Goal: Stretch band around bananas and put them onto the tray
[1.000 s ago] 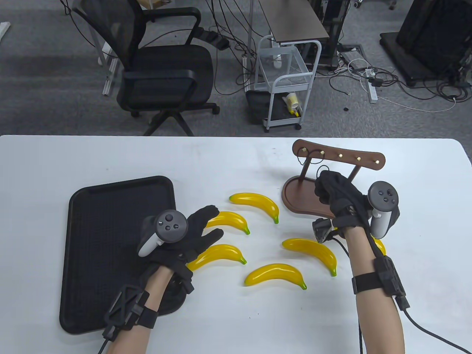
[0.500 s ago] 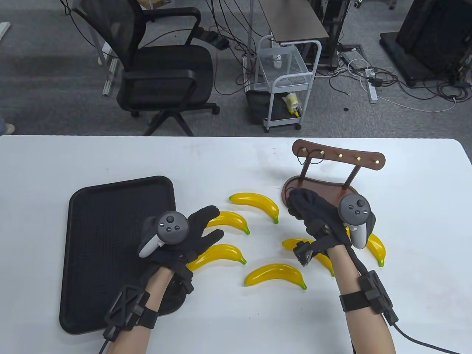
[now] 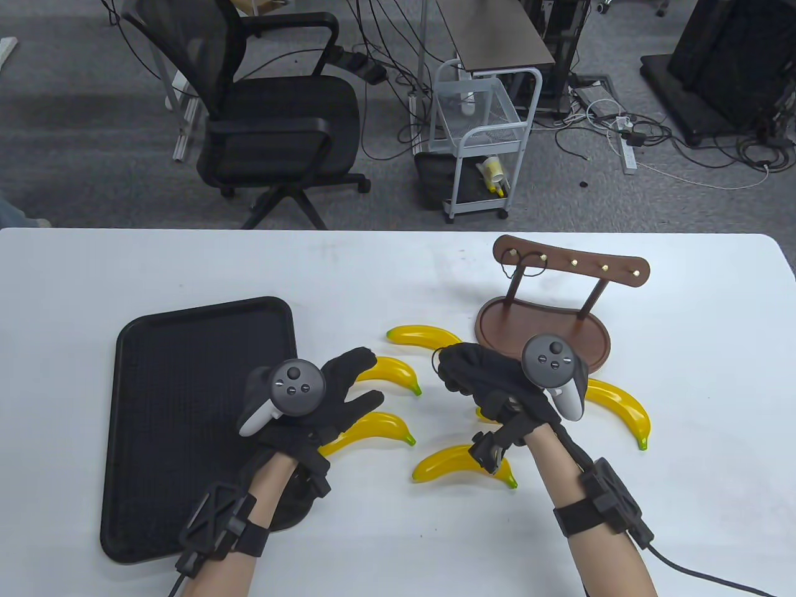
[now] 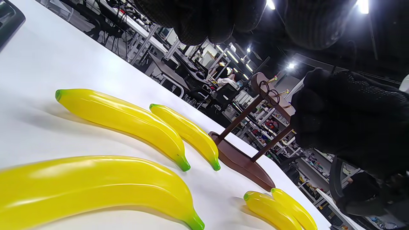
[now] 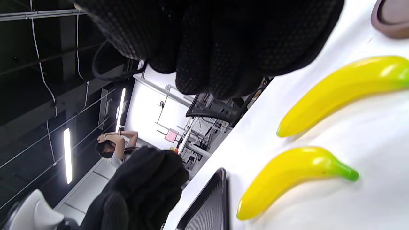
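Observation:
Several yellow bananas lie loose on the white table, among them one at the back (image 3: pixel 423 336), one in the middle (image 3: pixel 395 372) and one in front (image 3: pixel 457 463). My left hand (image 3: pixel 357 379) hovers with straight, spread fingers over the two left bananas (image 4: pixel 127 121). The right hand (image 3: pixel 454 370) is curled above the middle of the group and pinches a thin black band (image 3: pixel 435 359), whose loop (image 5: pixel 99 67) hangs from the fingers (image 5: pixel 207 48). It partly hides one banana. The black tray (image 3: pixel 199 373) lies at the left under my left forearm.
A brown wooden stand (image 3: pixel 541 323) with brass pegs stands at the back right; more bands (image 3: pixel 528 261) hang on its left peg. One banana (image 3: pixel 622 404) lies right of my right hand. Beyond the table's far edge are an office chair (image 3: pixel 273 112) and a white cart (image 3: pixel 485 143).
My right hand has come away from the stand, moving left and nearer to me with the band, to above the bananas. The left hand has barely shifted.

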The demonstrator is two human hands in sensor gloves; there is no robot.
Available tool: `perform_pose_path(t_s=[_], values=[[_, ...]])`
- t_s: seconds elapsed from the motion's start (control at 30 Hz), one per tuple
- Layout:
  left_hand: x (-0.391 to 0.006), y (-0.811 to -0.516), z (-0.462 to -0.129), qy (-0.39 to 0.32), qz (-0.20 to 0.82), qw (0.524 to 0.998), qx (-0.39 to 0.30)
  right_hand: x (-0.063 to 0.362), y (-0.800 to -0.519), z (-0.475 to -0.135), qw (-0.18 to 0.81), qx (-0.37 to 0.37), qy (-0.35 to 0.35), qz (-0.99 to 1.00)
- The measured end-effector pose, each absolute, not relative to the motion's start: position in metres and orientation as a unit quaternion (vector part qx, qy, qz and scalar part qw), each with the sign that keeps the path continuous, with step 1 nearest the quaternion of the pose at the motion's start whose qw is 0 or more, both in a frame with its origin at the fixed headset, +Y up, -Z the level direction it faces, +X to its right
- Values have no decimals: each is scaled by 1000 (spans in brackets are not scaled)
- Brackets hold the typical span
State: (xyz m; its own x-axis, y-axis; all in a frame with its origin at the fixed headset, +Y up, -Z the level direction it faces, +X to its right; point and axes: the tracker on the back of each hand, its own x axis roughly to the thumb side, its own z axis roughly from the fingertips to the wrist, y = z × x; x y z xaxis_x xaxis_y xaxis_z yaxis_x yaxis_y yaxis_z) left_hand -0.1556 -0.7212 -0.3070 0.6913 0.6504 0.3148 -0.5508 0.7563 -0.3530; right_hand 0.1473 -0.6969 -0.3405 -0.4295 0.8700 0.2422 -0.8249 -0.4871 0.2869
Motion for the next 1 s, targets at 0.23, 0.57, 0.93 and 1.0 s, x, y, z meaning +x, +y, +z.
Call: perform_pose_path(t_s=[0.23,0.57,0.93,1.0], values=[[-153,-726,-307,-218,326,912,-121,129,-701,-334,492,210,89,840],[-147,-734,-307,-220,324,910,-134,106,-713,-327,467,243,127,841],[-143,-735,-305,-224,320,910,-139,94,-723,-324,449,257,148,843],[-143,-734,-304,-226,320,910,-137,92,-724,-323,447,262,154,841]])
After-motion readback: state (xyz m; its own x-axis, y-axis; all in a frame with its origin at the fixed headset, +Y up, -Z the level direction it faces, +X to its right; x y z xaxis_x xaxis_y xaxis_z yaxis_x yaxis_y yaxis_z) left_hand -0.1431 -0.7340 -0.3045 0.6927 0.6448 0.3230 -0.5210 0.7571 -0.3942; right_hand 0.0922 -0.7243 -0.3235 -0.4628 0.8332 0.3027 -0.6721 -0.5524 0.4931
